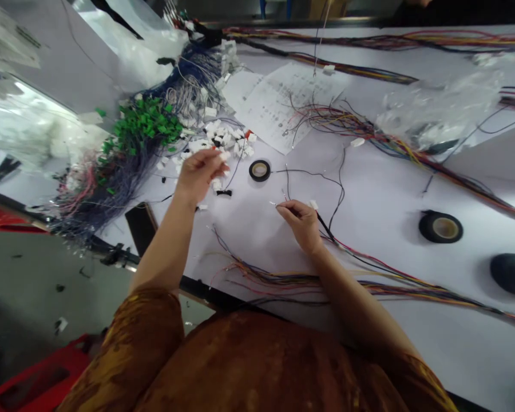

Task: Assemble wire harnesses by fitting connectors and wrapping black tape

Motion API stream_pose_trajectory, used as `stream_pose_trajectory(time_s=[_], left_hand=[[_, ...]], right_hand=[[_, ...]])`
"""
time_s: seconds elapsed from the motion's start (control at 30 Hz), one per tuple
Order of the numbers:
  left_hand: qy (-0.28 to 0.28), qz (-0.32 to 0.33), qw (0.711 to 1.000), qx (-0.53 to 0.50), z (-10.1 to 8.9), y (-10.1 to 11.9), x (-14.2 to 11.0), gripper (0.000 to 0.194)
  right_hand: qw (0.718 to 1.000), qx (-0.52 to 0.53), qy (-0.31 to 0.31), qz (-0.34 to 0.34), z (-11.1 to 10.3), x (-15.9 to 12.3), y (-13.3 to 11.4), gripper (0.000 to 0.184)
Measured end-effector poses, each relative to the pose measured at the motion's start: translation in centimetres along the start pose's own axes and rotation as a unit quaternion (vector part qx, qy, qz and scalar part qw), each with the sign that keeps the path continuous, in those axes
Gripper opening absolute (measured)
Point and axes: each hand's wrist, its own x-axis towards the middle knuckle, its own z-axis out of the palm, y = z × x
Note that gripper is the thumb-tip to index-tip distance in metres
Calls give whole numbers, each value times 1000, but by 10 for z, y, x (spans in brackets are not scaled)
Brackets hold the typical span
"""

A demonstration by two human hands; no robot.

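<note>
My left hand (201, 174) is at the near edge of a pile of small white plastic connectors (224, 136), its thumb and fingers pinched on one white connector (225, 155). To the right, my right hand (301, 222) pinches a thin wire, whose bare metal terminal (273, 203) sticks out to the left of the fingertips. Between and beyond the hands lies a small roll of black tape (260, 170). A black-sleeved cable (326, 226) with a white connector (313, 204) runs beside my right hand. Loose dark wires (313, 172) stretch across the table just beyond it.
Green connectors (148, 126) on blue wires are heaped at the left. Wire bundles (278, 277) pass under my right forearm, and another bundle (360, 129) lies farther back over printed sheets (278, 94). A larger tape roll (441, 227) and clear plastic bags (444, 109) are at right.
</note>
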Motion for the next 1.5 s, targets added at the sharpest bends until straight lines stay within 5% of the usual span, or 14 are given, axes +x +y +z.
stream_pose_trajectory(time_s=[0.13, 0.27, 0.77, 1.5], left_hand=[[-114, -71, 991, -28, 23, -24, -69, 26], [-156, -68, 984, -46, 32, -40, -98, 19], [-169, -66, 983, 18, 27, -48, -101, 20], [-159, -87, 983, 17, 53, -44, -111, 24]], right_hand=[[996, -67, -37, -43, -3, -2, -4, 16], [990, -113, -66, -50, -4, -2, -4, 14], [976, -155, -127, -80, -6, 0, -1, 14], [970, -161, -148, -106, -3, -5, -1, 13]])
